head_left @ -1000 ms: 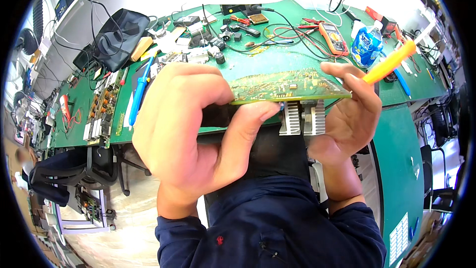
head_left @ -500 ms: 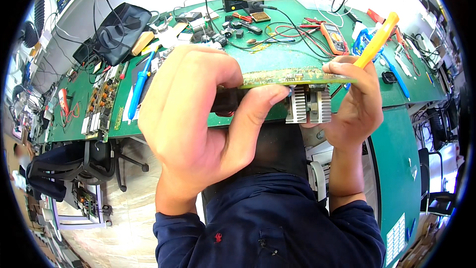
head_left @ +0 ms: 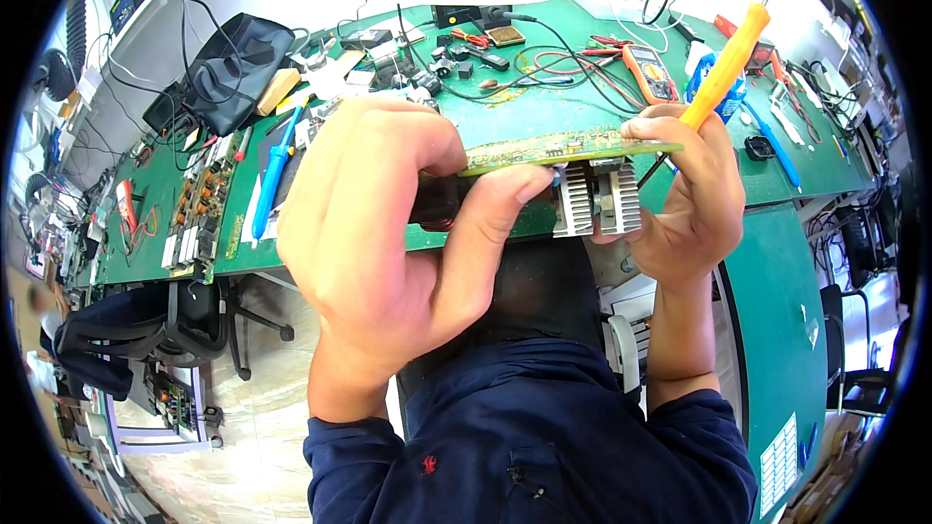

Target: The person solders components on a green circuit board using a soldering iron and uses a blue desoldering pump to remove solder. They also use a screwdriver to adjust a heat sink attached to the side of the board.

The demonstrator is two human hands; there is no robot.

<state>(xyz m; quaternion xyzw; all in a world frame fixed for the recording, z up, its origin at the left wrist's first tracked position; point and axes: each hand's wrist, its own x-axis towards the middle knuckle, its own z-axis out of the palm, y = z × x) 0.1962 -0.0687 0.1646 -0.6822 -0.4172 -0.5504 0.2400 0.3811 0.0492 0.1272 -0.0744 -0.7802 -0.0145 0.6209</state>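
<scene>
A green circuit board [head_left: 573, 149] is held up nearly level, edge toward me, above the bench's front edge. My left hand [head_left: 379, 223] grips its left end, thumb pressed under the edge and fingers curled over the top. Finned silver heat sinks [head_left: 575, 202] hang from the underside, with a dark part beside my left thumb. At the right end my right hand [head_left: 694, 189] holds a screwdriver [head_left: 726, 66] with an orange-yellow handle. Its handle slants up and away; a dark shaft shows below my fingers, near the heat sinks. The shaft's tip is hard to make out.
On the green bench [head_left: 573, 39] lie a multimeter [head_left: 649, 76] with leads, a blue soldering iron [head_left: 276, 175], a long populated board [head_left: 202, 204], a black bag [head_left: 233, 68] and loose cables. An office chair [head_left: 184, 320] stands at the lower left.
The board and both hands have shifted slightly left in view. The screwdriver handle has moved slightly up and left, and more of its dark shaft shows. Both grips stay the same.
</scene>
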